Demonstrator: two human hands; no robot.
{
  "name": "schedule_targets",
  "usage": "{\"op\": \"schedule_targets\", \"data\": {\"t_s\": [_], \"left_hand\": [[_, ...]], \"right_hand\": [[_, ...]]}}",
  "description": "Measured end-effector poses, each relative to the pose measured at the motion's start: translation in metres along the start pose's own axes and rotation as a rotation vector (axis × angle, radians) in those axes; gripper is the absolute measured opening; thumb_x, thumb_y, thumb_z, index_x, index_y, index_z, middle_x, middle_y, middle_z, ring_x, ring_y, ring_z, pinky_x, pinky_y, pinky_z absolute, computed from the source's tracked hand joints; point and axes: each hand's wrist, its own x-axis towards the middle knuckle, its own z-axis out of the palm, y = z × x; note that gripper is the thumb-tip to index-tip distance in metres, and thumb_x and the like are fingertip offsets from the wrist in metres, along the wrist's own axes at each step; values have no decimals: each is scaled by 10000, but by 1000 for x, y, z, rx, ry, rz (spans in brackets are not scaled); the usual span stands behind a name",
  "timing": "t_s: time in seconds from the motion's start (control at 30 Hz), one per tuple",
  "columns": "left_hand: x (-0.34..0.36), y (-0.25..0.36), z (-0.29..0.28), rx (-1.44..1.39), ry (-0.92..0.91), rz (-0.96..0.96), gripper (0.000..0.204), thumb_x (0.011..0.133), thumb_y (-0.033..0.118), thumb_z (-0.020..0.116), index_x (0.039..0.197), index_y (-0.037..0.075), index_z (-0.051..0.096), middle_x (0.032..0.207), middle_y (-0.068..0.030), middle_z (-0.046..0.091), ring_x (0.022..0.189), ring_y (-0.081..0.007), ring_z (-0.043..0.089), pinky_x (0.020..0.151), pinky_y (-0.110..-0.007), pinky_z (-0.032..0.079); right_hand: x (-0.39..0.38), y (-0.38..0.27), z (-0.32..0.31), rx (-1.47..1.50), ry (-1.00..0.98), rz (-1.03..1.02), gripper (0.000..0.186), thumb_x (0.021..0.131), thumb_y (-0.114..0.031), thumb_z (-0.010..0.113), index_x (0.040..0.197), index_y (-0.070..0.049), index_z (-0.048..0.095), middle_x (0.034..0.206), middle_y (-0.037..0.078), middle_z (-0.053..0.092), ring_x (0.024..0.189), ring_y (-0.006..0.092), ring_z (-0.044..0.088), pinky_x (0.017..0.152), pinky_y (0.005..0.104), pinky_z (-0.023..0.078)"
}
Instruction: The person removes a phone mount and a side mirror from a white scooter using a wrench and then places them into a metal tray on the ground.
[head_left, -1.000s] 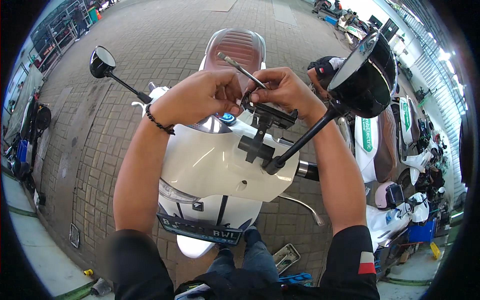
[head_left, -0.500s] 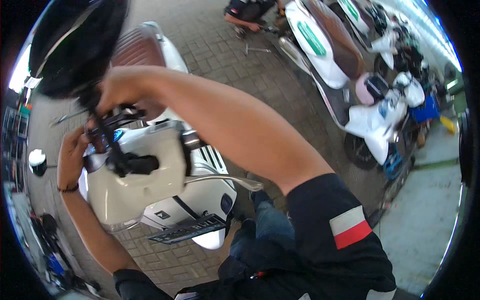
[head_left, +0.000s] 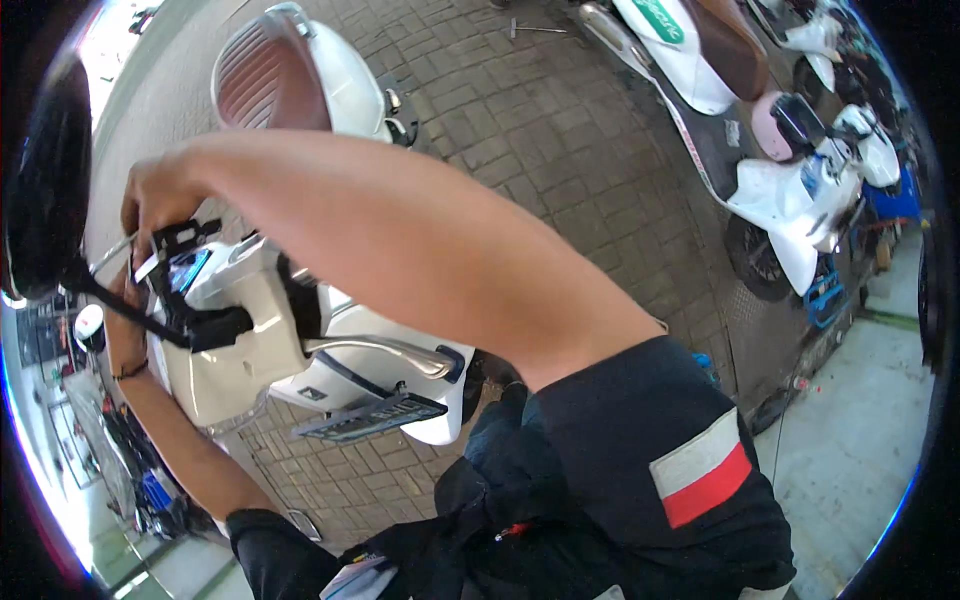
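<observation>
A large black mirror [head_left: 45, 185] is seen at the far left edge, its thin stalk [head_left: 120, 310] running down to a black clamp [head_left: 215, 325] on the handlebar of a white scooter [head_left: 300, 330]. The left hand [head_left: 118, 320] is pressed against the stalk from behind; it is largely hidden, so its grip cannot be told. Just above, the right hand [head_left: 160, 200] is closed on a small black bracket [head_left: 185, 238] beside the blue-lit display [head_left: 188, 270]. A chrome lever [head_left: 385, 352] and a number plate [head_left: 370, 418] are shown below the bare right forearm, which crosses the frame. The scooter's ribbed brown seat [head_left: 270, 85] lies beyond, over brick paving [head_left: 540, 130]. More scooters [head_left: 790, 190] are parked at right. The mirror is judged stiff but fragile at the glass and top-heavy on its stalk; it is best held by the stalk near the clamp, not by the head.
</observation>
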Motion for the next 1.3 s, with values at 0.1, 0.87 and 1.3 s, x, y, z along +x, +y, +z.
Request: {"op": "schedule_targets", "data": {"t_s": [0.1, 0.87, 1.3], "left_hand": [[-6, 25, 18, -49, -15, 26, 423, 943, 241, 606, 1268, -26, 558, 1116, -29, 600, 985, -111, 528, 866, -260, 413], [-19, 123, 61, -386, -254, 212, 177, 950, 165, 610, 970, -11, 608, 816, -12, 634, 770, -113, 594, 749, -270, 484], [-17, 118, 56, -236, -314, 192, 241, 965, 210, 606, 1012, -25, 632, 876, -55, 672, 767, -132, 609, 731, -295, 508]], "right_hand": [[-19, -13, -7, 32, -25, -5, 418, 744, -358, 807, 1013, -43, 749, 933, 102, 738, 803, 165, 651, 752, 327, 512], [-46, -44, -13, 145, -60, 291, 318, 833, -230, 765, 1054, -16, 683, 963, 55, 678, 943, 124, 621, 826, 251, 489], [-40, -63, -11, 97, -2, 292, 158, 830, -136, 769, 961, -71, 709, 786, -41, 671, 565, -20, 464, 448, 172, 274]]}}
